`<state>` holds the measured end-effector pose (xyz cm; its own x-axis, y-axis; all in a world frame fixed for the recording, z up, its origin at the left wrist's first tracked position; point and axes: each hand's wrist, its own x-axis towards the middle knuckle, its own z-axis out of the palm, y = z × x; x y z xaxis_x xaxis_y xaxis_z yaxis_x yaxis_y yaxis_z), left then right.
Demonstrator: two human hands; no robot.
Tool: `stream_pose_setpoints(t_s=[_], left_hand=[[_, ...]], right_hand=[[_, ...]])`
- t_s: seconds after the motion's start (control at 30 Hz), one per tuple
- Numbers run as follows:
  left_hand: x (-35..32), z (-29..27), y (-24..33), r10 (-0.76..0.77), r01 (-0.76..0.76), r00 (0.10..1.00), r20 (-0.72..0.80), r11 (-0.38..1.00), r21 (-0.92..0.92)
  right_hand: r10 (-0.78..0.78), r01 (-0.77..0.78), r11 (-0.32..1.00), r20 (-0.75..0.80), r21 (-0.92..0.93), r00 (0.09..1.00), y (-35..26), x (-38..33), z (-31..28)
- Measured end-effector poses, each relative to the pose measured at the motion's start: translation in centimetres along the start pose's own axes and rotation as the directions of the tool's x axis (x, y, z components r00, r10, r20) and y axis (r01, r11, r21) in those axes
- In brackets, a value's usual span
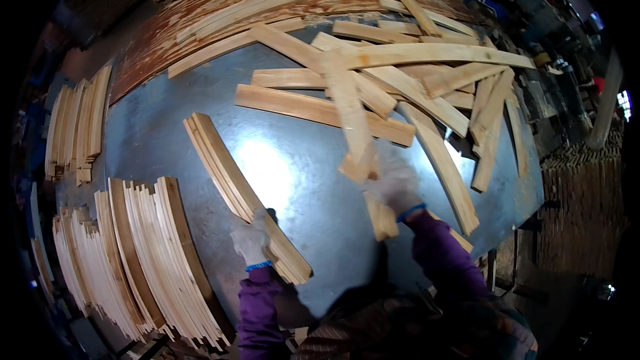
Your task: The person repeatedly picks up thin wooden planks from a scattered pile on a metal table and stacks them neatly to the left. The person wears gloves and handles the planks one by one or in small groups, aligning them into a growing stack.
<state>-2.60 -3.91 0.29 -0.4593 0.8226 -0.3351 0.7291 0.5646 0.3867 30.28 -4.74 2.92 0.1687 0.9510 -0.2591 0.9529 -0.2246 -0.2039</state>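
Observation:
My left hand [252, 239], in a pale glove, is closed around a small bundle of wooden strips [233, 175] slanting across the left middle of the metal table. On the right, my right hand [395, 177], also gloved and partly smeared by motion, grips a wooden strip [350, 107]. That strip runs from the far pile toward the near edge, its far end blurred over other pieces. Loose wooden strips [427, 90] lie crossed in a heap beyond my right hand. One strip [443, 170] lies just right of that hand.
Stacks of upright-edged strips [150, 253] line the table's left side, with another bundle [79, 123] farther back. A worn wooden board [233, 7] spans the far side of the metal tabletop [160, 107]. Machinery [553, 73] stands at the right, with stacked wood [580, 207] below.

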Motion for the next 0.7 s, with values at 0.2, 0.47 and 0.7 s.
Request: stream_pose_setpoints(t_s=[0.2,0.47,0.7], left_hand=[[-2.2,-1.9,3.1,-0.030,0.049,0.995,0.099,0.980,-0.193],[-5.6,-2.3,-1.8,-0.044,0.067,0.996,0.081,0.949,-0.308],[-8.5,-2.0,-5.3,0.000,0.019,0.999,0.044,0.899,-0.438]], right_hand=[[0.004,0.009,0.993,-0.112,0.121,0.994,1.6,1.2,6.1],[-0.318,-0.373,-0.431,0.248,0.821,0.915,-7.7,-6.5,-0.1],[-0.836,-0.840,-0.536,0.089,0.085,0.542,-10.3,-6.0,9.1]])
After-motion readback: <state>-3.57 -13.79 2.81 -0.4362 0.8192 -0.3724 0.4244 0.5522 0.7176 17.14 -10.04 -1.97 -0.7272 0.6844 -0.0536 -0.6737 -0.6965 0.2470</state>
